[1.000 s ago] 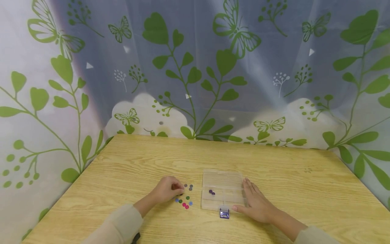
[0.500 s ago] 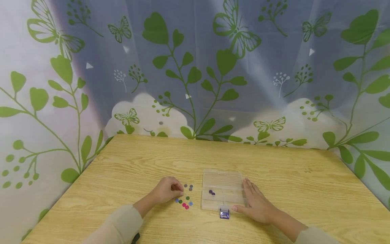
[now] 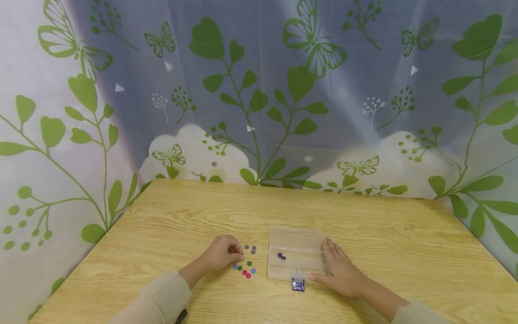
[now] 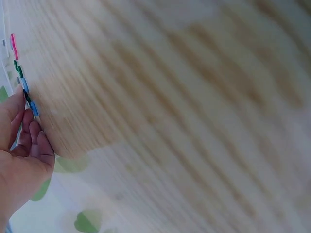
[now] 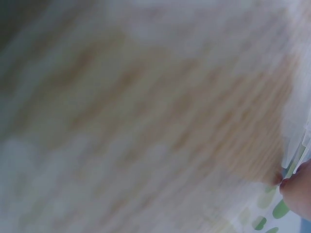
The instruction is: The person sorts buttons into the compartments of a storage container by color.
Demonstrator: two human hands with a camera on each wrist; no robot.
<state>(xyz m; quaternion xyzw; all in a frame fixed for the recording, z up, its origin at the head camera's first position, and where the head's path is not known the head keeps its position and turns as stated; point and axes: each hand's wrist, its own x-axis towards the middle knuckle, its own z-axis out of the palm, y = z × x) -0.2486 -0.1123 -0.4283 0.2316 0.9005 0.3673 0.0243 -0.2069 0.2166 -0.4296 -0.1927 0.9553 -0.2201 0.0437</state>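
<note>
"Left of the clear box on the bench, which step do we have in hand?"

"Picking up one small piece, we judge. Our left grip is at the left edge of the loose discs, finger and thumb tips close together."

"Do we have anything clamped?"

"We cannot tell. The left wrist view shows a dark disc at the tips, just beside a blue disc, but whether we pinch it or merely touch it is unclear."

"And our right grip?"

"Along the box's right side, fingers straight, thumb apart by the near right corner. We take it to be steadying the box."

"Where is everything else?"

"Grey discs lie at the far end of the spread, green discs nearer, pink discs nearest us. Two purple discs sit inside the box, toward its left."

"So what does the next move call for?"

"A sure pinch on a thin edge, we'd say, then a straight lift that leaves the neighbours undisturbed."
</note>
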